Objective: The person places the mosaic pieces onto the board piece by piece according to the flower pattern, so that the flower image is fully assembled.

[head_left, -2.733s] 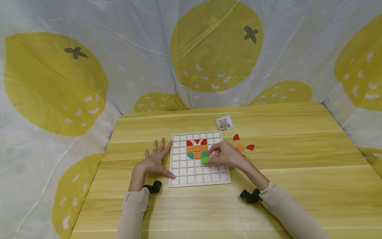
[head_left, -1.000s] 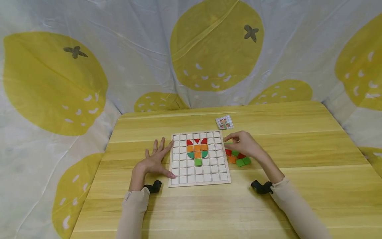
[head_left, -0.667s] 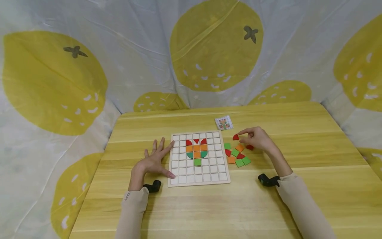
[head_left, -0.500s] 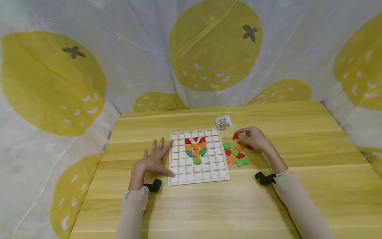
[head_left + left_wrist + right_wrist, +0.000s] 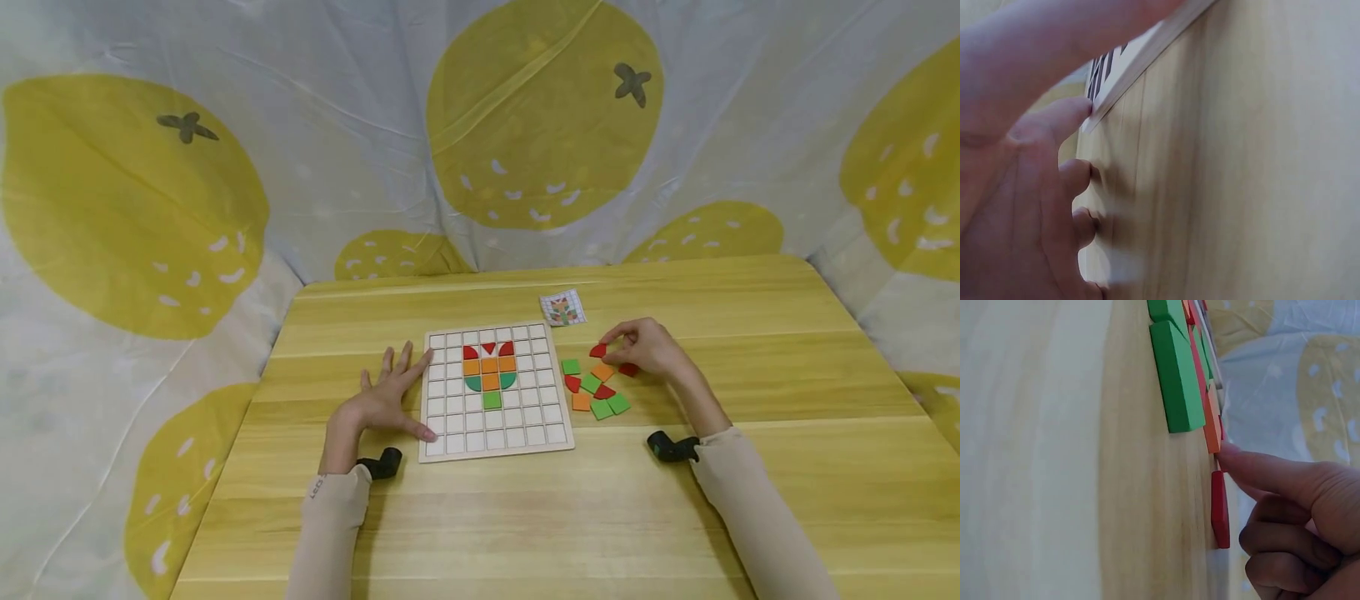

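Lightly, the right hand pinches a red quarter-circle piece between thumb and index finger, right of the grid board and beside an orange square. Its curved edge faces far left, a straight side near; a long axis is hard to tell. The left hand is spread, thumb and index finger touching the board's left edge. Compared with half a second ago, the red piece sits slightly nearer and the board a little further left on the tabletop. Fingertips partly hide the piece; the left wrist view cuts off most of the board.
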The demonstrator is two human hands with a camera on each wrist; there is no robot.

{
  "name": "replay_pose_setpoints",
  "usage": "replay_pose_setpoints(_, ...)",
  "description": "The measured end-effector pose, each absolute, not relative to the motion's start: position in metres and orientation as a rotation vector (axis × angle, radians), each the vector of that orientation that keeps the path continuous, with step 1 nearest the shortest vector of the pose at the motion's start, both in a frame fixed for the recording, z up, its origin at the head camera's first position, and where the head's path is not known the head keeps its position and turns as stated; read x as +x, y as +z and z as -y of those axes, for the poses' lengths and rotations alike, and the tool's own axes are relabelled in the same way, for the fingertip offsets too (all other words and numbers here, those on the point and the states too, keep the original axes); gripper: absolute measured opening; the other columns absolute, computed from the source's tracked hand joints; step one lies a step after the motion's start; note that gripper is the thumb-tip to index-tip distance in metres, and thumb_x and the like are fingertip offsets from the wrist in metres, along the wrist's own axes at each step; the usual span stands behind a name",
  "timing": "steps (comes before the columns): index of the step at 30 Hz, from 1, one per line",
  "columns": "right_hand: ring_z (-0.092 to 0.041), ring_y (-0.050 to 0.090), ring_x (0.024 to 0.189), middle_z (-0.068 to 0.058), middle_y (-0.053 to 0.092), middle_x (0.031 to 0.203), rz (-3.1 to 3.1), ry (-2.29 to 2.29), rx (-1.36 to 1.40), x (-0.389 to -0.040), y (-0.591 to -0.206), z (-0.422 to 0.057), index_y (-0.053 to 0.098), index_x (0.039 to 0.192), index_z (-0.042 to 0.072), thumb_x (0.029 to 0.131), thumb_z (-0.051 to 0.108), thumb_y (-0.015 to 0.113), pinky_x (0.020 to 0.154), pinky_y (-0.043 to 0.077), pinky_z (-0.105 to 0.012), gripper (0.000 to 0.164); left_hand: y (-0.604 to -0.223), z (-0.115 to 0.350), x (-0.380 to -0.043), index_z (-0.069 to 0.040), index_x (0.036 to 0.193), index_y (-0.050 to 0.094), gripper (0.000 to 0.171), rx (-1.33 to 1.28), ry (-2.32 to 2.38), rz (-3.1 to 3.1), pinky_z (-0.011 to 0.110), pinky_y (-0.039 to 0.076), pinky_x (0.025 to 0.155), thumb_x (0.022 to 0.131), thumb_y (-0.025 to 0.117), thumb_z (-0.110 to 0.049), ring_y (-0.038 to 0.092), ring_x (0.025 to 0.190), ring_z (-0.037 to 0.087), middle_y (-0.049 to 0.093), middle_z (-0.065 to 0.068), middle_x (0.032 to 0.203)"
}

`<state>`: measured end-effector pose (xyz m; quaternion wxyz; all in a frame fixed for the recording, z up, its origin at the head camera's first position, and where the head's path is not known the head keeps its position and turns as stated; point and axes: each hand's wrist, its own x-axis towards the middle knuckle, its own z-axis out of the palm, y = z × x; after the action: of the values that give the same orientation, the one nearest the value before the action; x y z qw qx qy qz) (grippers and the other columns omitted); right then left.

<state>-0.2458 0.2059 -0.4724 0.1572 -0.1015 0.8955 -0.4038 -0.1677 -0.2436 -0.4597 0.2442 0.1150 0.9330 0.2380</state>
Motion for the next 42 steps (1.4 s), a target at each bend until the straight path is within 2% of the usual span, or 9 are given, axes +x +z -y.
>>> replay_pose_setpoints(6, -0.009, 0.030, 0.051, 0.003, 0.038, 0.061, -2.519, -1.202, -0.333, -0.239, -0.465, -0.197, 0.074, 0.114, 0.000, 0.091, 0.016, 0.080, 0.051, 0.031, -0.024, 0.029, -0.460, 0.241, -0.169, -0.019, 0.168, 0.007, 0.137, 0.330, 0.664, -2.547, 0.080, -0.016, 0.116, 0.068, 0.095, -0.047, -0.025, 0.156, 0.049, -0.018, 0.019, 0.173)
replay_pose_setpoints(10, -0.010, 0.028, 0.053, 0.004, 0.035, 0.063, -2.421, -1.249, -0.428, -0.227, -0.458, -0.167, 0.077, 0.112, 0.009, 0.089, 0.018, 0.082, 0.053, 0.031, -0.024, 0.025, -0.460, 0.240, -0.170, -0.019, 0.168, 0.006, 0.137, 0.327, 0.665, -2.542, 0.080, -0.016, 0.116, 0.068, 0.095, -0.047, -0.026, 0.156, 0.048, -0.019, 0.019, 0.172)
replay_pose_setpoints(13, -0.011, 0.031, 0.057, 0.005, 0.035, 0.062, -2.380, -1.226, -0.507, -0.216, -0.456, -0.140, 0.079, 0.107, 0.015, 0.087, 0.020, 0.085, 0.055, 0.031, -0.023, 0.021, -0.461, 0.239, -0.170, -0.020, 0.168, 0.005, 0.137, 0.327, 0.654, -2.547, 0.081, -0.014, 0.115, 0.068, 0.094, -0.049, -0.027, 0.155, 0.048, -0.020, 0.019, 0.172)
replay_pose_setpoints(21, -0.011, 0.037, 0.059, 0.005, 0.041, 0.059, -2.340, -1.207, -0.600, -0.202, -0.466, -0.100, 0.081, 0.101, 0.011, 0.084, 0.012, 0.086, 0.057, 0.030, -0.021, 0.018, -0.462, 0.239, -0.171, -0.023, 0.168, 0.003, 0.138, 0.310, 0.645, -2.543, 0.082, -0.014, 0.114, 0.068, 0.094, -0.050, -0.029, 0.155, 0.047, -0.023, 0.017, 0.172)
replay_pose_setpoints(33, -0.012, 0.034, 0.057, 0.003, 0.037, 0.058, -2.262, -1.307, -0.572, -0.202, -0.474, -0.098, 0.080, 0.105, 0.006, 0.084, 0.009, 0.085, 0.057, 0.030, -0.021, 0.021, -0.462, 0.240, -0.170, -0.023, 0.168, 0.002, 0.138, 0.308, 0.654, -2.537, 0.083, -0.015, 0.113, 0.069, 0.094, -0.049, -0.030, 0.154, 0.047, -0.025, 0.017, 0.171)
replay_pose_setpoints(42, -0.011, 0.031, 0.055, 0.005, 0.036, 0.055, -2.272, -1.285, -0.621, -0.206, -0.479, -0.095, 0.082, 0.104, 0.009, 0.085, 0.011, 0.085, 0.056, 0.029, -0.020, 0.020, -0.464, 0.242, -0.169, -0.022, 0.168, 0.002, 0.138, 0.314, 0.671, -2.537, 0.083, -0.015, 0.113, 0.069, 0.094, -0.050, -0.030, 0.154, 0.047, -0.025, 0.018, 0.171)
